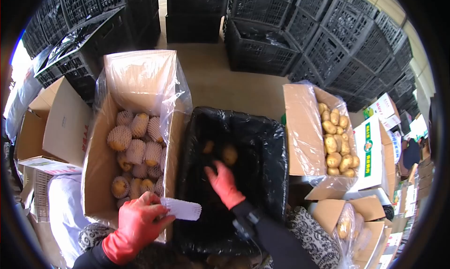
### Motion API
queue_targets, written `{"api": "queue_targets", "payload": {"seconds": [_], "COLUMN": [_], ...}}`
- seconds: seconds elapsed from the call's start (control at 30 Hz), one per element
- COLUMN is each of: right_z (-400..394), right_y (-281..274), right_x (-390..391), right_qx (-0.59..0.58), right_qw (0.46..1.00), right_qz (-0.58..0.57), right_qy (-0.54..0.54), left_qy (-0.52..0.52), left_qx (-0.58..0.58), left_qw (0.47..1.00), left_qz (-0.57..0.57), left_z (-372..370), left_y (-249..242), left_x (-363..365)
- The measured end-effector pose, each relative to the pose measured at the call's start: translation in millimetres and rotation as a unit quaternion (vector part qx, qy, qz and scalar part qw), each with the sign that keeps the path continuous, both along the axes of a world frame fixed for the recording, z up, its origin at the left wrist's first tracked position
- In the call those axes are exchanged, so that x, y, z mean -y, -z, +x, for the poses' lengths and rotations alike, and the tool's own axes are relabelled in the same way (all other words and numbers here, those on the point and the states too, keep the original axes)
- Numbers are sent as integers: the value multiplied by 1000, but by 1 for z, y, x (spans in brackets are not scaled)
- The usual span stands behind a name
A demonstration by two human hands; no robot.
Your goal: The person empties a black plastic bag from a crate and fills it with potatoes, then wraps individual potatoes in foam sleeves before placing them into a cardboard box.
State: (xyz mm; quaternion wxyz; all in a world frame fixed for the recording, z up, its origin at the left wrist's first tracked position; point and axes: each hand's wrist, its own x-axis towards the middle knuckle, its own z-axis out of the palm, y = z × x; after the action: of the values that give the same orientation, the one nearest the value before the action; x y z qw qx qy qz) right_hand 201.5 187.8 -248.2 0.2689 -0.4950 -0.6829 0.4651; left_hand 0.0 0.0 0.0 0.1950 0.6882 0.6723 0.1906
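Pinching a white foam net sleeve [181, 208] between thumb and fingers [157, 199] of the left hand [136, 224], red-gloved, just left of the black-lined crate [267, 175], over the near edge of the cardboard box [98, 166] beside it. Reaching down into the crate with the right hand [224, 184], also red-gloved, fingers [216, 168] spread open and holding nothing, just short of a bare potato [229, 154] lying at the crate's bottom; a second potato [208, 147] lying just left of that one. Filling the plastic-lined box left of the crate, netted potatoes [136, 149] packed side by side in rows. Standing right of the crate, well apart from both hands, another lined carton of loose potatoes [337, 145]. Stacked beyond the crate, across the bare floor, empty black plastic crates [328, 39].
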Motion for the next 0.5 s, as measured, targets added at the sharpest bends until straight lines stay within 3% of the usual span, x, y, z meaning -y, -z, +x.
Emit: {"api": "queue_targets", "payload": {"seconds": [0.03, 0.07, 0.1, 0.2, 0.3, 0.33, 0.4, 0.43, 0.47, 0.5], "right_z": [-3, -2, 33, 18, 24, 33, 48, 43, 44, 39], "right_y": [16, 31, 61, 101, 88, 93, 97, 62, 23, -30], "right_x": [-15, -34, -25, -97, -106, -104, -88, -80, -60, -42], "right_qx": [65, 102, 189, 290, 334, 247, 68, -84, -231, -371], "right_qw": [981, 968, 956, 949, 936, 962, 990, 978, 934, 860], "right_qz": [149, 186, 172, -45, -100, -91, -68, -165, -260, -346], "right_qy": [102, 134, 145, 119, 51, 72, 104, 93, 78, 56], "left_qy": [7, 13, -9, -61, -109, -34, 3, 20, 5, -25], "left_qx": [-13, -25, 35, 76, 306, 272, 273, 271, 320, 277], "left_qw": [1000, 998, 998, 987, 922, 954, 962, 962, 945, 958], "left_qz": [28, 52, -42, -127, -213, -119, -20, 31, 69, 71], "left_z": [-1, -1, 10, 6, 4, 0, -3, -4, 1, 0], "left_y": [-4, -6, 7, 9, 2, 13, 27, 32, 35, 47], "left_x": [1, 5, 4, -22, -28, -24, -25, -25, -28, -21]}}
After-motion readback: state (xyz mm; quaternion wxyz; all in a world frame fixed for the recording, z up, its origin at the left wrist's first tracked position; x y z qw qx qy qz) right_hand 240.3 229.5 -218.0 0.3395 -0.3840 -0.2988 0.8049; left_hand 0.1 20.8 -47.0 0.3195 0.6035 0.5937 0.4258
